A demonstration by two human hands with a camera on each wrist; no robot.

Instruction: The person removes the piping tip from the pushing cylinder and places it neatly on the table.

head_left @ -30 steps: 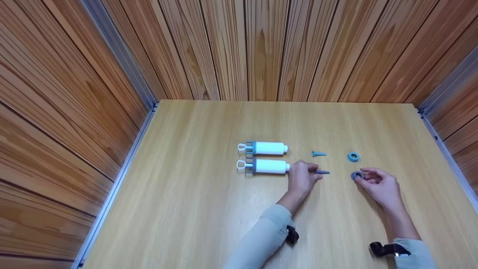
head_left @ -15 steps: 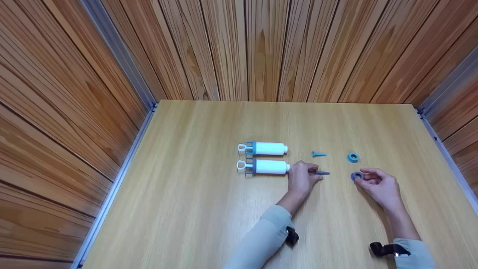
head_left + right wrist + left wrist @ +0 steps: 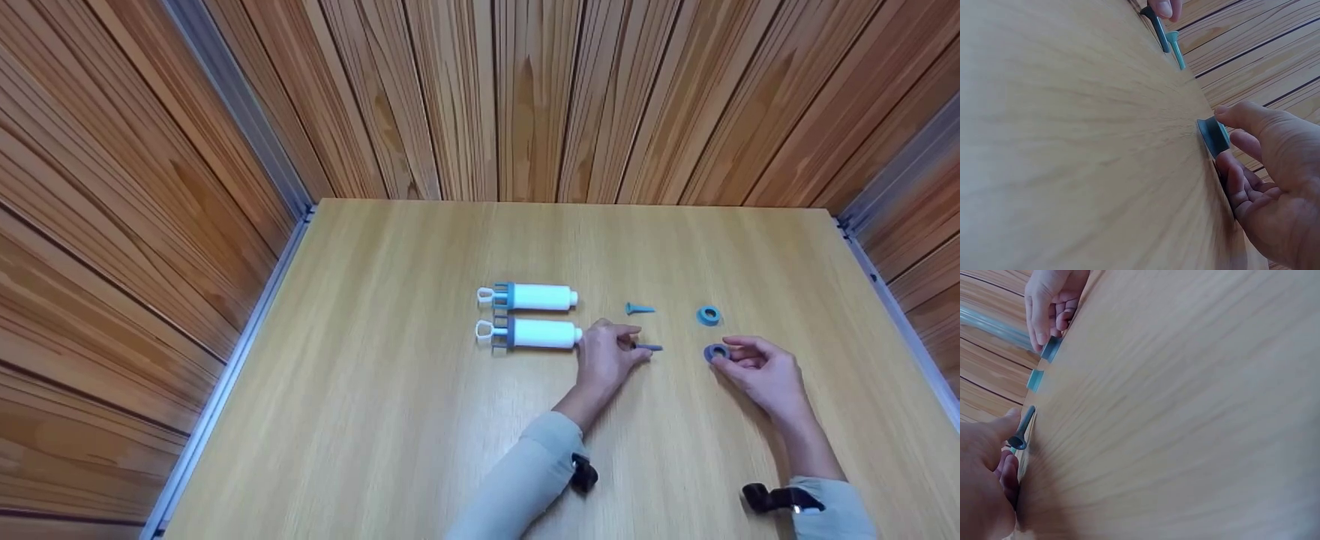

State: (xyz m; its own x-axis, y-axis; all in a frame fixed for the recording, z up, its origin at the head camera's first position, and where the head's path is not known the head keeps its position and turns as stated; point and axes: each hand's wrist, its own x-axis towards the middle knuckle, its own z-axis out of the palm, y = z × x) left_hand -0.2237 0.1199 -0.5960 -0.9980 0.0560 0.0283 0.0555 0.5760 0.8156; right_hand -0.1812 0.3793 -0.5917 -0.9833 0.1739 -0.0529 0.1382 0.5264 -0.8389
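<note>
My left hand (image 3: 607, 354) pinches the wide, flared end of a dark blue nozzle (image 3: 654, 347), whose narrow tip points right. In the left wrist view, the thumb lies against the dark blue nozzle (image 3: 1026, 424). Off to the right, my right hand (image 3: 763, 375) holds a dark blue ring-shaped cap (image 3: 711, 353) between thumb and fingers, low at the table. The right wrist view shows the thumb on the dark blue cap's edge (image 3: 1213, 138). Behind these lie a teal nozzle (image 3: 640, 308) and a teal ring-shaped cap (image 3: 708, 316).
Two white syringes with loop handles lie parallel left of the nozzles: one with a teal collar (image 3: 541, 298), one with a dark blue collar (image 3: 543, 334) whose tip is beside my left hand. Wood-panelled walls (image 3: 525, 97) border the wooden table (image 3: 360, 375).
The left hand shifts very slightly, its thumb reaching a little further along the dark blue nozzle. The right hand and the other things stay where they were.
</note>
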